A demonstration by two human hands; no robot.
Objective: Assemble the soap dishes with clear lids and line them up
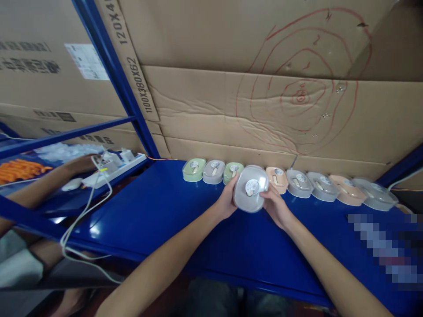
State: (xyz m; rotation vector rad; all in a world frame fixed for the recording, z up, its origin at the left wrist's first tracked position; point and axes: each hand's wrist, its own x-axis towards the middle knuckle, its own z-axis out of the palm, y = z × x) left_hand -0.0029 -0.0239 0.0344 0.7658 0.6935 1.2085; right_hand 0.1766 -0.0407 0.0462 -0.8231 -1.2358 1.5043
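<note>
Between my two hands is a grey plastic container [246, 203] with a clear lid and a round label, raised above the blue table and tilted towards me. My left hand [228, 199] grips its left side. On its right side my right hand [276, 206] holds on, with fingers against the lid near the label. Behind it along the cardboard stands a row of similar lidded containers: a green container [193, 175] at the left end, a grey one [213, 178], another green one, an orange one [280, 187], and several more to the right.
The blue table [158, 211] meets a cardboard wall [205, 97] marked with red rings. To the left, a blue metal post [112, 79], a power strip [115, 171] and hanging white cables [66, 240] stand by a co-worker's arm [49, 180] and orange pieces [20, 171].
</note>
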